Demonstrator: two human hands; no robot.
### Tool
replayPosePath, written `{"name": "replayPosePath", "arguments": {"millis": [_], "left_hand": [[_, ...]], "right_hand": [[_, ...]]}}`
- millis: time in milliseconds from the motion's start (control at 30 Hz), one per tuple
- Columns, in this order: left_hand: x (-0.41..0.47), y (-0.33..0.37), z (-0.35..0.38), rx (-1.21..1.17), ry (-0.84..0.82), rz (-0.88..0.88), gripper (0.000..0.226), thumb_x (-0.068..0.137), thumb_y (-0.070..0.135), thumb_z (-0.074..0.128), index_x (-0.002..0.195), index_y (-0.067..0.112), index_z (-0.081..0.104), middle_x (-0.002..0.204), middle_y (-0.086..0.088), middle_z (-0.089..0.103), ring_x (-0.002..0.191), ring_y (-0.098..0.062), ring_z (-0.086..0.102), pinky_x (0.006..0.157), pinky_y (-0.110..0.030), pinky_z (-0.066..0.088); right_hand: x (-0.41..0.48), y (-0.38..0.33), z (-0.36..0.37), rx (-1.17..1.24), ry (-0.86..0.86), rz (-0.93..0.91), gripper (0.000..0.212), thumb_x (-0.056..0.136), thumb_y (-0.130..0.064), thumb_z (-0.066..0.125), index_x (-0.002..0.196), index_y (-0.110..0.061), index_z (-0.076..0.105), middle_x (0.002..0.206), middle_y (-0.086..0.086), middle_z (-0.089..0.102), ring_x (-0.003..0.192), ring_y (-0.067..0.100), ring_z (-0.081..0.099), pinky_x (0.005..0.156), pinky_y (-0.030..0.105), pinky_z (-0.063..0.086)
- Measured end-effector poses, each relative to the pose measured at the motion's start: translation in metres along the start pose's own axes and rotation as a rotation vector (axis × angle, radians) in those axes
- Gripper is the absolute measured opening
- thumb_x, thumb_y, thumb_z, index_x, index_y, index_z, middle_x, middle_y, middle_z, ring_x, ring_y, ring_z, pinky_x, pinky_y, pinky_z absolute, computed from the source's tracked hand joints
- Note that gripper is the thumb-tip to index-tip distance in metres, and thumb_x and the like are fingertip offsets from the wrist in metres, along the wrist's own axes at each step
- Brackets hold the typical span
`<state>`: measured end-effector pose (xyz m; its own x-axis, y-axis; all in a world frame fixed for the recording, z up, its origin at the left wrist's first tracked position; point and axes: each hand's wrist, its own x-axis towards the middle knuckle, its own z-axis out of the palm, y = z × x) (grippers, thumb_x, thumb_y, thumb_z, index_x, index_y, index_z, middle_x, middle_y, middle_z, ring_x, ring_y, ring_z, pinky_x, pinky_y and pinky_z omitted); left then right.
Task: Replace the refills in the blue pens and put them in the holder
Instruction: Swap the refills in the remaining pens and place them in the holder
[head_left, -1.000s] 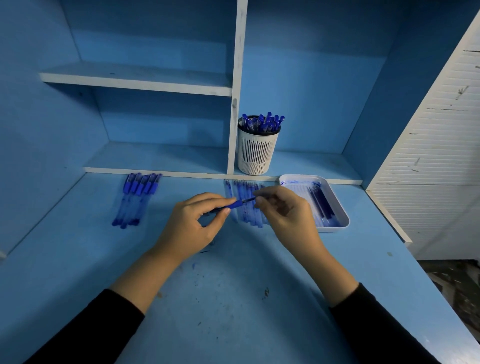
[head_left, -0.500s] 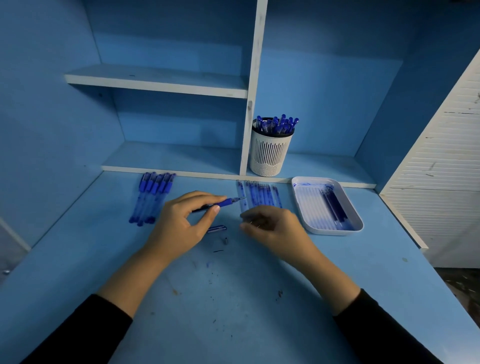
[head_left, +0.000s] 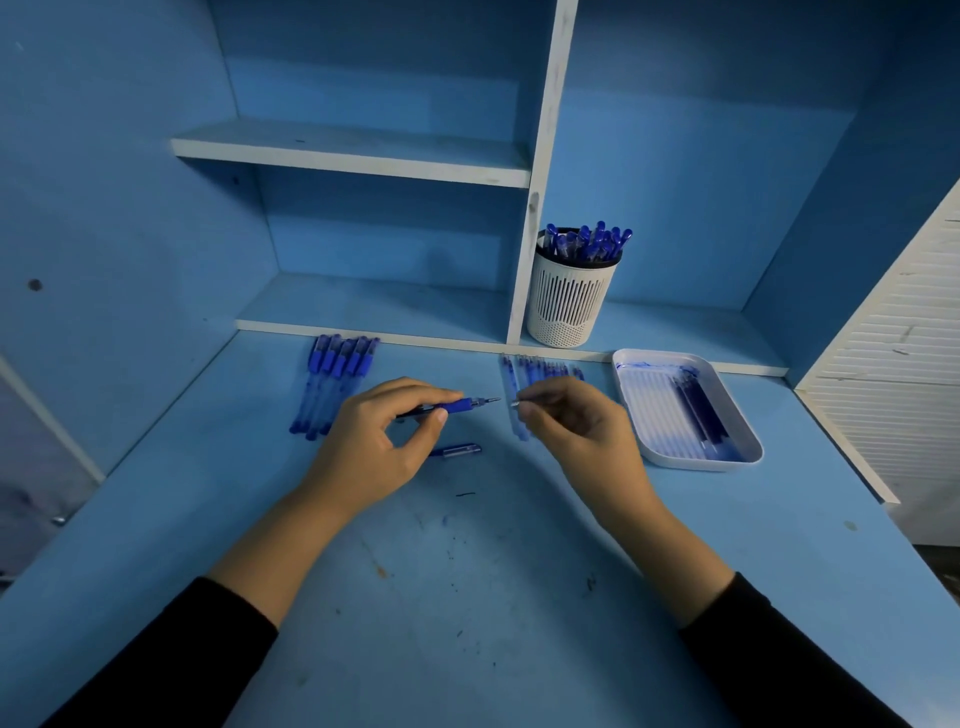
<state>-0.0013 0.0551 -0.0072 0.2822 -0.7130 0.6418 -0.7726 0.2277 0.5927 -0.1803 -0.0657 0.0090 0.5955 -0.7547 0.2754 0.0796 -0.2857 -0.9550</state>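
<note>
The left hand (head_left: 374, 441) grips a blue pen (head_left: 452, 405) above the worktop (head_left: 467, 597), tip pointing right. The right hand (head_left: 576, 421) pinches a refill (head_left: 515, 403), its end just beside the pen's tip. Best keep both level and in line. The cap (head_left: 457, 450) lies near; the holder (head_left: 569, 301) stands far back.

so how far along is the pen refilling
Done: a bunch of pens stand in the holder. In hand: the left hand grips an uncapped pen, its cap on the desk; the right hand pinches a thin, refill-like piece. Left: a row of capped pens at the far left.
</note>
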Motion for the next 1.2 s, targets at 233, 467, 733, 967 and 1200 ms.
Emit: {"name": "replayPosePath", "arguments": {"millis": [233,467,733,967,1200], "left_hand": [[0.0,0.003,0.002,-0.001,-0.02,0.007,0.02,0.089,0.004,0.065,0.104,0.013,0.074,0.098,0.009,0.071,0.092,-0.009,0.066,0.081,-0.018,0.051],[-0.003,0.006,0.006,0.007,-0.063,0.045,0.02,0.086,0.005,0.065,0.102,0.011,0.075,0.092,0.006,0.069,0.084,-0.011,0.066,0.077,-0.021,0.053],[-0.003,0.009,0.006,-0.013,-0.068,0.035,0.02,0.087,0.005,0.064,0.103,0.012,0.075,0.091,0.006,0.069,0.083,-0.01,0.065,0.077,-0.021,0.052],[-0.002,0.009,0.004,-0.002,-0.061,0.049,0.02,0.087,0.002,0.065,0.103,0.011,0.075,0.092,0.006,0.069,0.086,-0.01,0.066,0.078,-0.02,0.052],[-0.002,0.009,0.005,0.002,-0.088,0.044,0.022,0.087,0.001,0.066,0.103,0.013,0.075,0.09,0.006,0.069,0.082,-0.011,0.065,0.076,-0.017,0.05]], "right_hand": [[-0.001,0.001,0.003,-0.017,0.008,-0.088,0.013,0.086,0.0,0.067,0.09,-0.012,0.071,0.084,0.0,0.072,0.079,0.011,0.067,0.074,0.018,0.049],[-0.004,0.005,0.004,-0.267,-0.124,-0.149,0.008,0.085,-0.013,0.072,0.093,-0.015,0.072,0.086,-0.006,0.072,0.081,0.006,0.066,0.079,0.016,0.051],[-0.002,0.005,-0.004,-0.226,-0.173,-0.157,0.019,0.085,-0.007,0.07,0.1,-0.018,0.067,0.092,-0.005,0.069,0.085,0.01,0.066,0.083,0.024,0.052],[-0.002,0.006,-0.004,-0.186,-0.198,-0.137,0.022,0.085,-0.006,0.07,0.106,-0.013,0.068,0.093,-0.002,0.069,0.087,0.012,0.066,0.086,0.024,0.052],[-0.002,0.007,-0.004,-0.117,-0.203,-0.095,0.022,0.085,-0.01,0.071,0.107,-0.013,0.068,0.092,0.0,0.069,0.087,0.015,0.067,0.084,0.024,0.052]]}}
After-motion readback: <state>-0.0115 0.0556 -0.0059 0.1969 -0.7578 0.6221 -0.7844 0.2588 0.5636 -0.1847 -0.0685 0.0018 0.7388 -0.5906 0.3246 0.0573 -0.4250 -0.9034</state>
